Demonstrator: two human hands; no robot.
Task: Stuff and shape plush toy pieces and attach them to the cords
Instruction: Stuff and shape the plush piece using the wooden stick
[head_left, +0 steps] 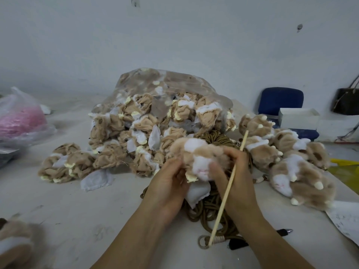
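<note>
A big clear plastic bag [194,82] sits on the white table [58,200], spilling tan-and-white unstuffed skins [120,133] out of its mouth toward the person. Just in front of that bag, both hands are closed on one plush piece [196,152] with tan fur and a white muzzle, held up off the table.

The left hand [169,181] grips the piece's left side with its fingers curled tight into the fabric. The right hand [235,171] wraps the other side, thumb pressed into the white muzzle. It also carries a thin wooden stick [225,193], which slants from above the knuckles down past the wrist. I can't make out exactly which fingers pin the stick.

A tangle of brown cords [209,212] lies in front of the bag, directly under the hands, and a white flap of the piece hangs down onto it. To the right of the bag is a heap of finished plush toys [295,166]. A black pen [283,232] lies further forward, beside the right forearm. Well to the left of the bag is a thin plastic sack [19,119] with something pink inside.
</note>
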